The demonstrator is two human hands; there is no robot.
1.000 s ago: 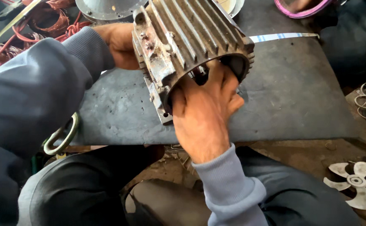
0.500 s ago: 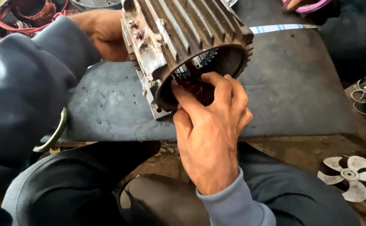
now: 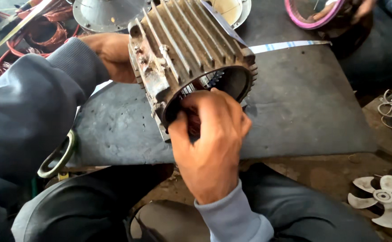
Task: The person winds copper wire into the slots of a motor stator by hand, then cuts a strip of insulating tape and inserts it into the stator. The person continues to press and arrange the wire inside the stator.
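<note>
A grey ribbed motor housing lies tilted on a dark flat work board, its open round end facing me. My left hand grips the housing's far left side and steadies it. My right hand reaches into the open end, fingers curled around reddish copper winding at the lower rim. Slotted stator teeth show inside the bore above my fingers. What the fingertips pinch is hidden inside the housing.
Copper coils and red wires lie at the back left, next to a grey metal end cover. Another person's hands hold a pink ring at the back right. A white fan blade rests on the floor, right. A thin metal strip crosses the board.
My right hand has closed from spread fingers at the rim into a curled grip on the winding inside the opening. The housing has stayed tilted in my left hand.
</note>
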